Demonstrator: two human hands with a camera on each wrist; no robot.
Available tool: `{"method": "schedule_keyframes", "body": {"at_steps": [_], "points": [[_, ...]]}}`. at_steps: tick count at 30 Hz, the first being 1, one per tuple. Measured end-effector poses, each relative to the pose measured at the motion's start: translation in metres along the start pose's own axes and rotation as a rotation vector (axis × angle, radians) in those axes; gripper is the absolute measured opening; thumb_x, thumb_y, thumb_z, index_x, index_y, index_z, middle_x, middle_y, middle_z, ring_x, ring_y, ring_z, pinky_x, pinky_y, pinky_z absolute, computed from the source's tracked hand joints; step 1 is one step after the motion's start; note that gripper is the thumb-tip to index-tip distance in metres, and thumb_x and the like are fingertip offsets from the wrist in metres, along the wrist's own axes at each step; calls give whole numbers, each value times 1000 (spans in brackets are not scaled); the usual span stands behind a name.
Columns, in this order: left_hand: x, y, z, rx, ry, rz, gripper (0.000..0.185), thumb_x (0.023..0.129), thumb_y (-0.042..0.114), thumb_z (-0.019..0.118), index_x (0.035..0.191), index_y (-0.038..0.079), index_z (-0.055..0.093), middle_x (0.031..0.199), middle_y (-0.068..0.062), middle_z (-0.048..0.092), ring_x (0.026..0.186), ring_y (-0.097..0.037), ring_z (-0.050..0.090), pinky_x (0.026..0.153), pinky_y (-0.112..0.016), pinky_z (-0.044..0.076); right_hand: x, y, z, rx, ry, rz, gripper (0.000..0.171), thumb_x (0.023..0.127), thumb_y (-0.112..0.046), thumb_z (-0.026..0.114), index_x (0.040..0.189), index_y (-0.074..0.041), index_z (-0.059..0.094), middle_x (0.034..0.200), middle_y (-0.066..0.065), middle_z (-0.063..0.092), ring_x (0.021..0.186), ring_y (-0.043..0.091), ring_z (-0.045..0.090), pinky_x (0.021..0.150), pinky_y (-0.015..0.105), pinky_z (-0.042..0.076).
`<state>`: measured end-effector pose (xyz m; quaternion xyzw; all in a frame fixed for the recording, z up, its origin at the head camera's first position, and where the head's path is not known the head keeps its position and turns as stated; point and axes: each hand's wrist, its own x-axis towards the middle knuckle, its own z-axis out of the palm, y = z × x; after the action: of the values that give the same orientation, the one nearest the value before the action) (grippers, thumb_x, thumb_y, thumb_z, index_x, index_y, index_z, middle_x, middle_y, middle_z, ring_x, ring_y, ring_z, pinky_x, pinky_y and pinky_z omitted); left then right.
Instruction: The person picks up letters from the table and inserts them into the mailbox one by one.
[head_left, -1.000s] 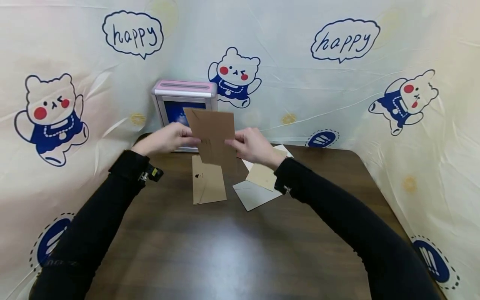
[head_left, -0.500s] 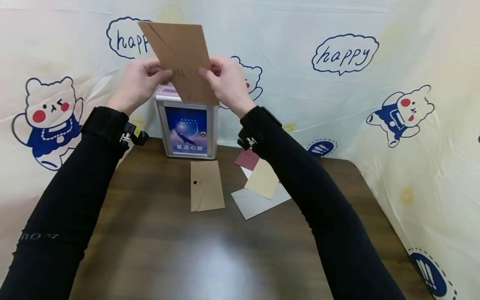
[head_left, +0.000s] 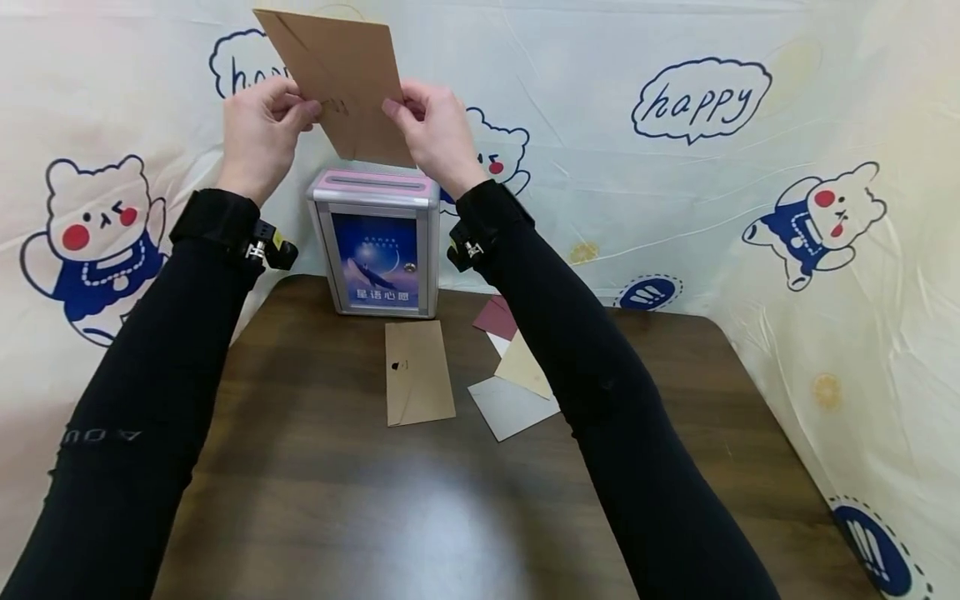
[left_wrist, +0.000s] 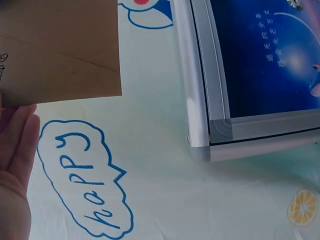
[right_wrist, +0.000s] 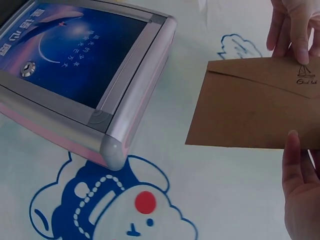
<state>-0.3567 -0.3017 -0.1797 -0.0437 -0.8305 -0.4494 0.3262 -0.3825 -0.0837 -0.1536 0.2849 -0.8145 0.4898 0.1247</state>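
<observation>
A brown kraft envelope (head_left: pixel 345 87) is held up by its two long edges, tilted, above a box. My left hand (head_left: pixel 262 133) pinches its left edge between thumb and fingers. On the opposite edge, my right hand (head_left: pixel 435 129) pinches it the same way. The silver-framed box (head_left: pixel 375 250) has a pink top with a long slot (head_left: pixel 378 181) and a blue front with a lock. In the right wrist view the envelope (right_wrist: pixel 245 110) shows a flap line and small printed lettering, its lower end apart from the box (right_wrist: pixel 145 75).
On the brown table (head_left: pixel 337 500) a second kraft envelope (head_left: pixel 420 375) lies in front of the box. To its right is an overlapping group: a grey-white envelope (head_left: pixel 510 408), a cream one (head_left: pixel 525 367) and a dark red one (head_left: pixel 495 317). A printed cloth (head_left: pixel 577 192) hangs behind.
Both hands have raised the kraft envelope from low in front of the box to above it, moving up and left. In the last half second it rose a little further.
</observation>
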Motion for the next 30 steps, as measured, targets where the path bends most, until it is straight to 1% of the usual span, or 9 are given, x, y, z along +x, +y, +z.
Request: {"method": "schedule_keyframes", "body": {"at_steps": [2,4,7,11,17,21,25,27,30], "points": [[2,-4,3,15,-5,-2,22,97,28,66,114,17,74,99,15,74,87,-1,62,87,-15,49,4,6,2,18,3,15,24,100,-23,61,120,-14,72,120,2,75,107,10,66,96,16,48],[4,-7,6,34,-9,8,22,98,27,65,114,15,74,95,16,72,86,-1,61,85,-15,48,7,12,4,25,1,42,25,100,-24,61,121,-16,72,121,1,74,108,11,65,98,16,47],[5,-13,8,51,-23,2,22,98,25,66,115,14,75,95,16,71,86,-1,60,83,-14,47,11,20,8,38,-8,84,27,99,-25,62,122,-16,72,120,2,74,107,12,62,99,16,47],[8,-19,9,70,-47,-22,22,98,25,65,115,14,75,97,15,72,87,-1,60,83,-14,47,16,30,15,74,-9,101,27,99,-25,62,121,-15,71,118,4,74,108,12,62,99,16,48],[11,-30,11,148,-70,-10,27,99,25,65,113,4,72,91,12,71,80,2,59,77,-13,44,20,44,25,113,-22,115,27,99,-24,61,123,-15,71,121,3,74,113,10,66,101,16,48],[13,-35,15,183,-81,7,26,100,24,64,114,4,72,102,0,76,78,4,59,77,-12,44,24,52,27,89,-28,112,27,100,-25,60,123,-14,70,122,2,74,113,10,67,100,17,48],[15,-38,20,210,-100,-4,27,101,24,61,117,5,70,118,-14,74,77,4,60,77,-12,48,27,57,27,80,-37,132,26,101,-25,59,122,-15,70,126,1,72,117,9,65,104,18,47],[15,-41,23,214,-113,-31,28,102,24,59,120,4,69,123,-16,71,82,-2,64,78,-12,51,29,60,28,70,-44,142,26,101,-26,59,123,-15,70,127,0,72,119,9,64,105,19,46],[15,-46,26,218,-131,-62,32,104,25,55,126,6,66,128,-14,69,96,-14,69,79,-14,53,29,64,31,45,-44,154,27,102,-26,58,124,-14,69,129,1,71,121,9,64,105,19,46]]}}
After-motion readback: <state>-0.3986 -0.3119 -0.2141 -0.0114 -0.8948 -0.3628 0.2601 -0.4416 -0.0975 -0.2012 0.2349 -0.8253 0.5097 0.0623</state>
